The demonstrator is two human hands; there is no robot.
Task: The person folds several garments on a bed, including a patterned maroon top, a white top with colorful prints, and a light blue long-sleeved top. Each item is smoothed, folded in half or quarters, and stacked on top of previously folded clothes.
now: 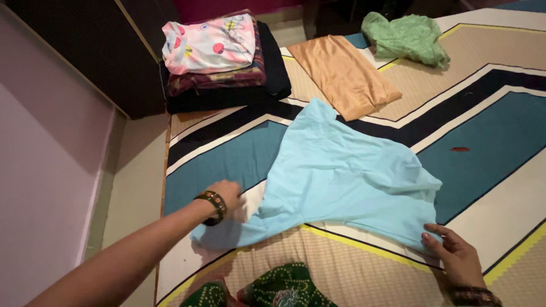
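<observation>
A light blue garment (341,176) lies spread on the patterned bed cover (489,131). My left hand (227,196), with a dark bangle on the wrist, grips the garment's near left end. At the garment's near right hem my right hand (455,256) rests with its fingers touching and pinching the edge. Both hands sit at the near side of the cloth.
A stack of folded clothes (222,57) sits at the bed's far left corner. A folded tan cloth (344,74) and a crumpled green cloth (406,37) lie beyond. Green patterned fabric (273,290) covers my lap. A pink wall (45,170) and the floor strip (136,187) are on the left.
</observation>
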